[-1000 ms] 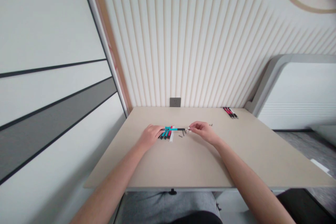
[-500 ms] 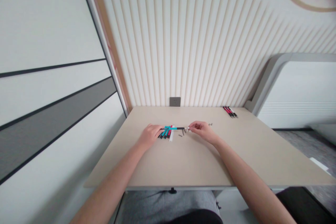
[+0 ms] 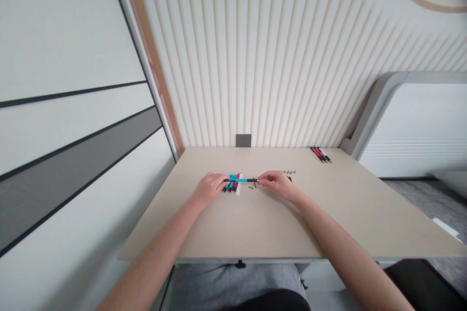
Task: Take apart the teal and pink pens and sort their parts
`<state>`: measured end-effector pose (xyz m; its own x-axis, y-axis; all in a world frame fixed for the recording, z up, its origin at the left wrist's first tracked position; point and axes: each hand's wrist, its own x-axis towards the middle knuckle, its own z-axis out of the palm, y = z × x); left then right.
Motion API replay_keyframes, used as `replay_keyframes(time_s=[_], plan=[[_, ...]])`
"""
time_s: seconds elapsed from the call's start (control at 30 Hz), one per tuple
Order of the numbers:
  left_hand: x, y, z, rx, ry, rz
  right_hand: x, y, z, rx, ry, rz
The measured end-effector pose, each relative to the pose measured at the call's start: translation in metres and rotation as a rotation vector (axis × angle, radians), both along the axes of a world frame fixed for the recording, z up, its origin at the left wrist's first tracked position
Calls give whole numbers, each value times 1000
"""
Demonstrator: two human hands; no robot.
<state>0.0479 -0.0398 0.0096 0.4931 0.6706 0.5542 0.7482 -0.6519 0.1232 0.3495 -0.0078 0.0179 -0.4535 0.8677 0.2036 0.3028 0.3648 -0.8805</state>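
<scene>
A blue pen with a black grip [image 3: 242, 180] lies level between my two hands, above the table. My left hand [image 3: 210, 188] is closed on its left end. At the other end, my right hand [image 3: 279, 183] pinches the small silvery tip, which its fingers mostly hide. Beneath the pen and near my left fingers is a row of blue and red pen barrels [image 3: 229, 187] with black grips. White refills [image 3: 239, 189] lie beside them. A few small dark springs [image 3: 251, 187] are scattered below the pen's right half.
Several small metal tips [image 3: 291, 172] lie beyond my right hand, and a dark piece [image 3: 289, 179] shows just behind it. Red, black and white pens [image 3: 321, 154] rest at the table's [image 3: 226, 233] back right. A socket [image 3: 243, 140] is on the ribbed wall behind.
My right hand has moved slightly left, closer to the pen, and the silvery tip now meets the pen's end. My left hand stays nearly in place.
</scene>
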Motion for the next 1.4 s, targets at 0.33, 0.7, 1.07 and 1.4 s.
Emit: replay_keyframes(time_s=[0.33,0.7,1.07,1.4], plan=[[1,0,0,4,-14,22,-1,0,-4,87,-73,8],[2,-1,0,-5,-11,33,1,-2,-2,152,-185,25],[3,-2,0,-13,3,37,-1,-4,3,254,-174,18],[5,-6,7,-16,38,10,-2,-9,2,200,-279,112]])
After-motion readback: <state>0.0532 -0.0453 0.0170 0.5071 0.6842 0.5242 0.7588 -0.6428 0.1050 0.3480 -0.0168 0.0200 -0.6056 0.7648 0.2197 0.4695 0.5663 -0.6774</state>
